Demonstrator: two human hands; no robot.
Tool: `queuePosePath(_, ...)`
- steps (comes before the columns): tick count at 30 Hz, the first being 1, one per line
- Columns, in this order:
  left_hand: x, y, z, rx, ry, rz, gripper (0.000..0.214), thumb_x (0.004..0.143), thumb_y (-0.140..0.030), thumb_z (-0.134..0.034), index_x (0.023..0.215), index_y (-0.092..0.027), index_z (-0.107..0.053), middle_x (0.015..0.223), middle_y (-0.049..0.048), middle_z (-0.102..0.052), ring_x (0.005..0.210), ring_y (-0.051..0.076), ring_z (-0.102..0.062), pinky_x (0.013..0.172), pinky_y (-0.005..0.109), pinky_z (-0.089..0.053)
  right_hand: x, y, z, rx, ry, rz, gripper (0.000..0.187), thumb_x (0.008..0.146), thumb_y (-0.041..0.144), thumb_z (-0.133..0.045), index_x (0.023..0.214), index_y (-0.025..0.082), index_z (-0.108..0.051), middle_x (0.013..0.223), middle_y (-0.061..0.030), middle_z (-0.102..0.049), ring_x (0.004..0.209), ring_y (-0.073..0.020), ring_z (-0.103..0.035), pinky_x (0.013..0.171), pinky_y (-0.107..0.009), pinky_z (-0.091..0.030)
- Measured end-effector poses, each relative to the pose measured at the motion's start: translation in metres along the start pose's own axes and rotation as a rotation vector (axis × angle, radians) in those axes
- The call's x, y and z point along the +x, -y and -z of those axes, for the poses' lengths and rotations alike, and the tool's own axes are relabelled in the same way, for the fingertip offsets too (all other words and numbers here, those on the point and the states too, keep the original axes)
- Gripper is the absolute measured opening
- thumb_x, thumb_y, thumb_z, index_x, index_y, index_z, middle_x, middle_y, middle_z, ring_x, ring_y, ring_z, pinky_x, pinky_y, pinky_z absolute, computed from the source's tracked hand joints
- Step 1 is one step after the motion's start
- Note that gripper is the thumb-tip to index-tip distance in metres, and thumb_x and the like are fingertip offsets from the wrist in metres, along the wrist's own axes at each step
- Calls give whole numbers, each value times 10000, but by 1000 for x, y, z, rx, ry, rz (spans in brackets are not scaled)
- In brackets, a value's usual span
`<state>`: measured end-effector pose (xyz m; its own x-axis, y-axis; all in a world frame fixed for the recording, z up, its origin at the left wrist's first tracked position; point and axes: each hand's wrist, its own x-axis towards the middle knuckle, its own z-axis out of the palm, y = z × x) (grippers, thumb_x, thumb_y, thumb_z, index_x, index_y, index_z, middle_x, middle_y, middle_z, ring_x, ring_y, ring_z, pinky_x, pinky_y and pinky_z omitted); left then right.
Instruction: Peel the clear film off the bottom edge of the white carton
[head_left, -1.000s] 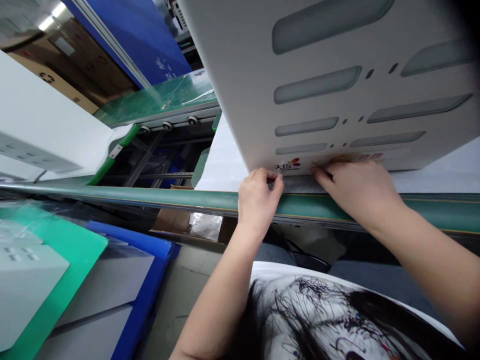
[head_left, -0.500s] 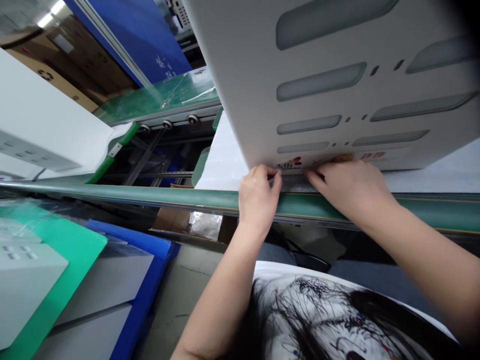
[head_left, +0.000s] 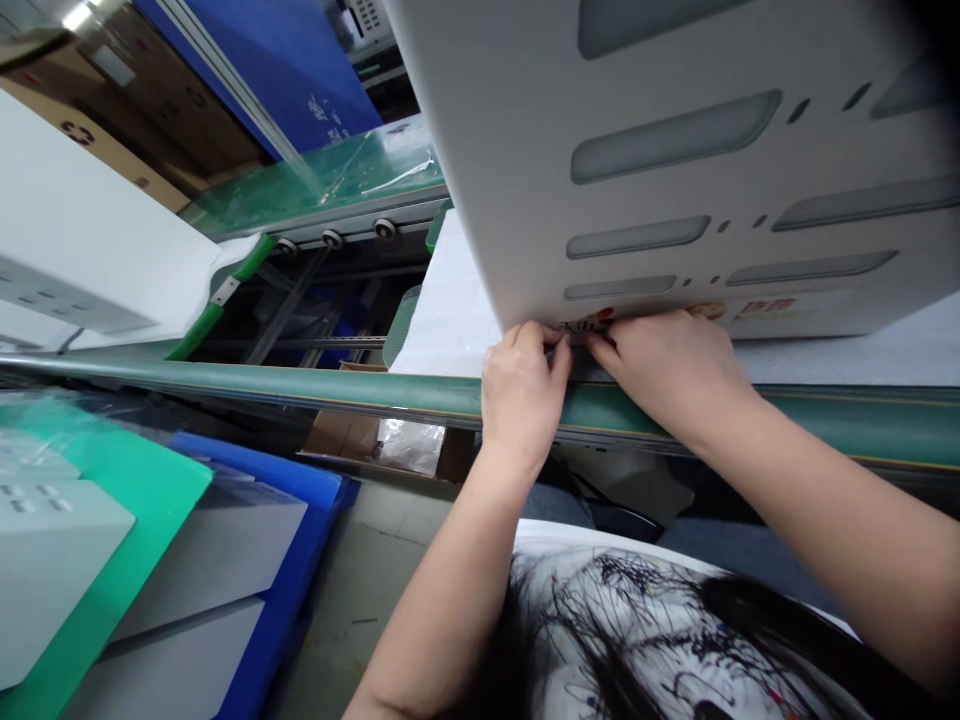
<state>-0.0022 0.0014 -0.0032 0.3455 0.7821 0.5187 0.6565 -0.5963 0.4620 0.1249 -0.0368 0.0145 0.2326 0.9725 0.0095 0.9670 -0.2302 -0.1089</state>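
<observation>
we log the white slotted panel (head_left: 675,205) tilted just above the green conveyor rail (head_left: 862,415). our left hand (head_left: 525,400) and right hand (head_left: 675,370) both grip its lower edge, pinching beside the printed label strip (head_left: 780,308), close together, neither released.

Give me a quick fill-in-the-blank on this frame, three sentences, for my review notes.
The left hand and right hand both touch the printed strip on the ____ panel.
The rail beneath the hands is ____.
The crate at lower left is ____.

Answers: white; green; blue.
</observation>
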Motion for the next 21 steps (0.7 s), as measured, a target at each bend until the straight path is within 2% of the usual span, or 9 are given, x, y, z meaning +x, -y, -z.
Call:
queuePosePath(13, 1, 0, 1, 14, 20, 19, 104, 818, -205, -523, 747, -135, -554, 770, 39, -618, 731, 147, -567, 688, 285, -425, 1, -3, -4, 14, -47, 25, 466, 871, 405, -296, 857, 124, -668, 751, -145, -601, 674, -221, -569, 590, -295, -371)
queuePosePath(21, -1, 0, 1, 25, 2, -29, 95, 792, -187, -547, 714, -134, -558, 730, 28, -612, 710, 151, -570, 667, 285, -425, 0, -7, -3, 45, -49, 22, 446, 861, 402, -317, 831, 128, -669, 763, -128, -606, 669, -215, -560, 561, -282, -330)
